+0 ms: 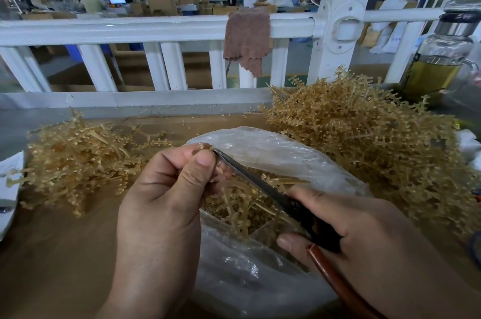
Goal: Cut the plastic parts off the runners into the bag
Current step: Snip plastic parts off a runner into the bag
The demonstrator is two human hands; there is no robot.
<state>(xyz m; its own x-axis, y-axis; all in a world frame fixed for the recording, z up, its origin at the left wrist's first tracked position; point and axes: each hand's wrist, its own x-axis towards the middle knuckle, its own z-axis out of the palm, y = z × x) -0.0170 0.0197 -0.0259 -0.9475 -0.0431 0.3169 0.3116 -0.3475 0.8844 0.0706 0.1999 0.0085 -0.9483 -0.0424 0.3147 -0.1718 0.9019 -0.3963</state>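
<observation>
A tan runner (204, 147) is pinched by the left hand (166, 188) above the open clear bag (273, 147). Scissors (260, 184), tip at the runner, are gripped by the right hand (369, 235). The bag is flanked by a left heap (78, 157) and a larger right heap (364, 141). A cloth (246, 43) is draped on the railing (130, 30) behind. The scissor handles are largely hidden by fingers.
</observation>
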